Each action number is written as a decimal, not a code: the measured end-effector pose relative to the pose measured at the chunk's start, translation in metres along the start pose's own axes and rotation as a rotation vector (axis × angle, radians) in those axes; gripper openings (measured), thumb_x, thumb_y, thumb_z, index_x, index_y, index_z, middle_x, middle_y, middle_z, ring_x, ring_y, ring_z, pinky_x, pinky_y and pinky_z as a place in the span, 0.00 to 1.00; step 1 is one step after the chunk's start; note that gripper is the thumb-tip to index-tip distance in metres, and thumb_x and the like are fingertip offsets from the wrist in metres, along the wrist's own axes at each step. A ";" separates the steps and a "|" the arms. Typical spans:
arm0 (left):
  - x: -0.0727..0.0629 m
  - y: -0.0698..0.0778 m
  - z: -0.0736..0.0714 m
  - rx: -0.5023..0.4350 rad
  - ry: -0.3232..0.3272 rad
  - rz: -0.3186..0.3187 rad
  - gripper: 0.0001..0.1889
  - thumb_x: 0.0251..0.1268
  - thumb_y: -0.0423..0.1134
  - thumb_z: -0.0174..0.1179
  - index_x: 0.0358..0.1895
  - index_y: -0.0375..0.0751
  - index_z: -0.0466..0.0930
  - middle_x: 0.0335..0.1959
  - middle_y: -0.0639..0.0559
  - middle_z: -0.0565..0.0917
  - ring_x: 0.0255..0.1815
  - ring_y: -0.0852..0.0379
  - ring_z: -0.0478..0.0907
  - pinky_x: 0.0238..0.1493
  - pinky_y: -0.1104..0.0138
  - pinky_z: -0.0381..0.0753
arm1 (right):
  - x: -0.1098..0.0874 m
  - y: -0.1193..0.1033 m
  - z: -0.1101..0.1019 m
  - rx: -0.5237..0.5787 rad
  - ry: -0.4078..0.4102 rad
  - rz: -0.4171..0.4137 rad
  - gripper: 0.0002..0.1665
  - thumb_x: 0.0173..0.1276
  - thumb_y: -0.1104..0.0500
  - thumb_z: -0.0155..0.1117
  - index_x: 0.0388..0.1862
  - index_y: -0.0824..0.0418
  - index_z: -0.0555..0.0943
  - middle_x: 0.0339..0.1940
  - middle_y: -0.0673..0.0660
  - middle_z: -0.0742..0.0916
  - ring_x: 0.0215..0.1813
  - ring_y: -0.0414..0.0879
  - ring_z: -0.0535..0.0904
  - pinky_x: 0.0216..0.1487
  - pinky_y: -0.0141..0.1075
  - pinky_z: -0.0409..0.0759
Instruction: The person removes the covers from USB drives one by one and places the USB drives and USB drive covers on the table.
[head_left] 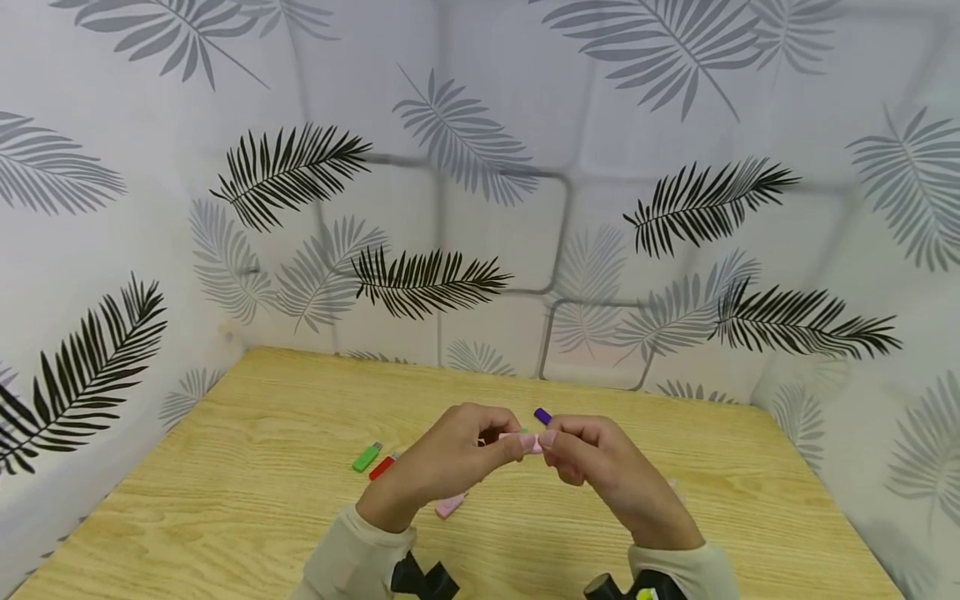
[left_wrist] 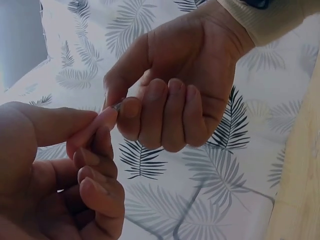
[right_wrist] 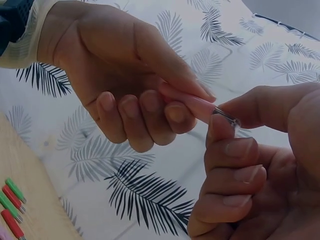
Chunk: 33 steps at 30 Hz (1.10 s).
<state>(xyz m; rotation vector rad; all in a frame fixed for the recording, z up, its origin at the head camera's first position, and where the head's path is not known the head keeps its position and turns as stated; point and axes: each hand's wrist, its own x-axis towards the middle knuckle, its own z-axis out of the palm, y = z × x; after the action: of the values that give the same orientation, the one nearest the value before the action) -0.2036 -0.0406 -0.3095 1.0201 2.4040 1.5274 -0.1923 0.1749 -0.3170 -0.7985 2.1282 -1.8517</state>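
My left hand [head_left: 450, 454] and right hand [head_left: 611, 475] meet above the wooden table, with a pink USB flash drive [right_wrist: 199, 105] between them. The left hand pinches its pink body between thumb and index finger. At the other end, the thumb and index finger of my right hand pinch the metal plug [right_wrist: 227, 118]. Fingertips cover part of the drive in every view. The remaining fingers of both hands are bent and touch nothing visible.
On the wooden table [head_left: 300, 408] lie a green flash drive [head_left: 367, 457], a red one [head_left: 382, 467] and another pink one [head_left: 450, 505], all left of the hands. A purple drive [head_left: 542, 415] lies behind them. A leaf-patterned curtain [head_left: 480, 233] stands behind the table.
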 end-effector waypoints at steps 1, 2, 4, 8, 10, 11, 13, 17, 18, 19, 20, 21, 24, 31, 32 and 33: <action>0.000 0.001 0.000 -0.018 0.001 -0.009 0.15 0.71 0.48 0.56 0.28 0.43 0.78 0.19 0.55 0.67 0.19 0.63 0.63 0.26 0.70 0.65 | 0.000 0.000 0.001 0.012 0.007 0.003 0.19 0.75 0.57 0.53 0.27 0.69 0.71 0.18 0.52 0.65 0.22 0.47 0.59 0.29 0.36 0.63; 0.000 0.001 0.000 -0.036 0.002 -0.019 0.15 0.71 0.47 0.56 0.28 0.43 0.78 0.19 0.55 0.67 0.19 0.63 0.63 0.26 0.70 0.66 | 0.000 0.000 0.001 0.027 0.012 0.005 0.19 0.75 0.57 0.53 0.27 0.69 0.70 0.18 0.52 0.65 0.22 0.48 0.58 0.28 0.36 0.62; 0.000 0.002 0.001 -0.061 0.002 -0.037 0.14 0.71 0.47 0.56 0.29 0.43 0.79 0.19 0.54 0.67 0.18 0.62 0.63 0.25 0.70 0.67 | 0.001 0.000 0.002 0.049 0.008 -0.006 0.19 0.75 0.58 0.52 0.26 0.70 0.70 0.17 0.52 0.64 0.21 0.49 0.56 0.27 0.38 0.59; 0.000 0.003 0.001 -0.098 -0.002 -0.067 0.14 0.72 0.46 0.55 0.29 0.41 0.78 0.19 0.54 0.67 0.18 0.61 0.63 0.25 0.69 0.67 | 0.001 0.000 0.002 0.087 -0.010 -0.029 0.19 0.75 0.60 0.51 0.25 0.70 0.68 0.17 0.53 0.63 0.21 0.50 0.54 0.25 0.39 0.56; 0.000 0.003 0.001 -0.105 0.001 -0.070 0.14 0.72 0.45 0.54 0.30 0.41 0.79 0.18 0.54 0.66 0.18 0.60 0.62 0.24 0.69 0.66 | 0.002 0.000 0.002 0.097 -0.016 -0.031 0.19 0.75 0.60 0.51 0.24 0.70 0.67 0.18 0.53 0.64 0.21 0.50 0.54 0.25 0.38 0.56; -0.001 0.003 0.001 -0.107 0.002 -0.069 0.14 0.72 0.45 0.54 0.30 0.41 0.79 0.18 0.54 0.65 0.18 0.60 0.62 0.24 0.69 0.66 | 0.002 0.000 0.002 0.099 -0.017 -0.030 0.19 0.75 0.60 0.51 0.25 0.70 0.67 0.18 0.53 0.64 0.21 0.49 0.55 0.26 0.37 0.57; -0.001 0.003 0.001 -0.106 0.006 -0.066 0.14 0.72 0.45 0.54 0.30 0.41 0.79 0.17 0.54 0.65 0.18 0.60 0.62 0.24 0.69 0.66 | 0.002 0.000 0.003 0.105 -0.017 -0.024 0.19 0.75 0.60 0.51 0.25 0.70 0.67 0.19 0.52 0.64 0.22 0.48 0.55 0.26 0.36 0.58; -0.001 0.003 0.000 -0.099 0.011 -0.064 0.13 0.72 0.45 0.54 0.31 0.42 0.80 0.17 0.54 0.65 0.18 0.60 0.62 0.24 0.69 0.66 | 0.002 0.000 0.002 0.105 -0.020 -0.026 0.19 0.75 0.60 0.51 0.26 0.71 0.67 0.18 0.52 0.63 0.22 0.48 0.55 0.27 0.36 0.58; -0.001 0.004 0.000 -0.098 0.012 -0.064 0.13 0.72 0.45 0.54 0.31 0.42 0.80 0.17 0.54 0.65 0.18 0.60 0.62 0.24 0.69 0.66 | 0.002 0.000 0.002 0.105 -0.020 -0.026 0.19 0.75 0.60 0.51 0.26 0.71 0.67 0.18 0.52 0.63 0.22 0.48 0.55 0.27 0.36 0.58; -0.001 0.004 0.000 -0.096 0.011 -0.063 0.13 0.71 0.45 0.54 0.31 0.42 0.80 0.17 0.54 0.65 0.18 0.60 0.62 0.24 0.69 0.66 | 0.002 0.000 0.002 0.103 -0.021 -0.028 0.19 0.75 0.60 0.51 0.26 0.71 0.68 0.18 0.52 0.63 0.22 0.48 0.55 0.27 0.36 0.58; -0.001 0.005 0.000 -0.095 0.010 -0.062 0.13 0.71 0.45 0.54 0.31 0.42 0.80 0.17 0.54 0.65 0.18 0.60 0.62 0.24 0.68 0.66 | 0.002 0.000 0.002 0.101 -0.024 -0.033 0.19 0.76 0.60 0.51 0.26 0.72 0.68 0.18 0.53 0.63 0.22 0.49 0.55 0.27 0.36 0.58; -0.001 0.005 0.000 -0.095 0.009 -0.059 0.13 0.71 0.45 0.54 0.31 0.42 0.80 0.17 0.54 0.65 0.18 0.61 0.62 0.24 0.69 0.66 | 0.002 0.000 0.002 0.101 -0.026 -0.033 0.19 0.76 0.60 0.51 0.27 0.72 0.68 0.18 0.53 0.63 0.22 0.49 0.55 0.27 0.36 0.58; -0.001 0.004 -0.001 -0.088 0.010 -0.044 0.13 0.71 0.45 0.54 0.31 0.42 0.80 0.17 0.54 0.65 0.18 0.61 0.62 0.24 0.69 0.66 | 0.002 0.000 0.001 0.099 -0.032 -0.039 0.18 0.76 0.60 0.51 0.27 0.72 0.68 0.18 0.53 0.64 0.22 0.50 0.55 0.27 0.36 0.58; 0.000 0.002 0.000 -0.090 0.002 -0.032 0.13 0.72 0.44 0.54 0.30 0.42 0.78 0.18 0.54 0.66 0.18 0.61 0.62 0.23 0.69 0.66 | 0.001 0.001 -0.002 0.088 -0.041 -0.045 0.18 0.76 0.60 0.51 0.26 0.70 0.68 0.22 0.53 0.67 0.22 0.49 0.55 0.27 0.36 0.59; 0.000 0.002 0.000 -0.095 -0.001 -0.031 0.13 0.72 0.44 0.54 0.30 0.41 0.78 0.18 0.54 0.66 0.18 0.61 0.62 0.23 0.69 0.66 | 0.001 0.001 -0.002 0.087 -0.042 -0.043 0.17 0.76 0.60 0.51 0.26 0.69 0.69 0.23 0.53 0.67 0.22 0.49 0.55 0.27 0.36 0.59; 0.000 0.002 0.001 -0.099 -0.003 -0.035 0.13 0.72 0.44 0.54 0.30 0.41 0.78 0.18 0.54 0.66 0.18 0.61 0.62 0.24 0.69 0.66 | 0.001 0.001 -0.002 0.083 -0.044 -0.043 0.17 0.76 0.60 0.51 0.26 0.69 0.69 0.22 0.53 0.67 0.22 0.49 0.56 0.28 0.36 0.59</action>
<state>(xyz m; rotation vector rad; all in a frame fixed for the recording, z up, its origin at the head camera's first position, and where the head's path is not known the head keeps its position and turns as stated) -0.2022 -0.0396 -0.3078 0.9551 2.3057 1.6133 -0.1942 0.1764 -0.3169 -0.8637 2.0087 -1.9122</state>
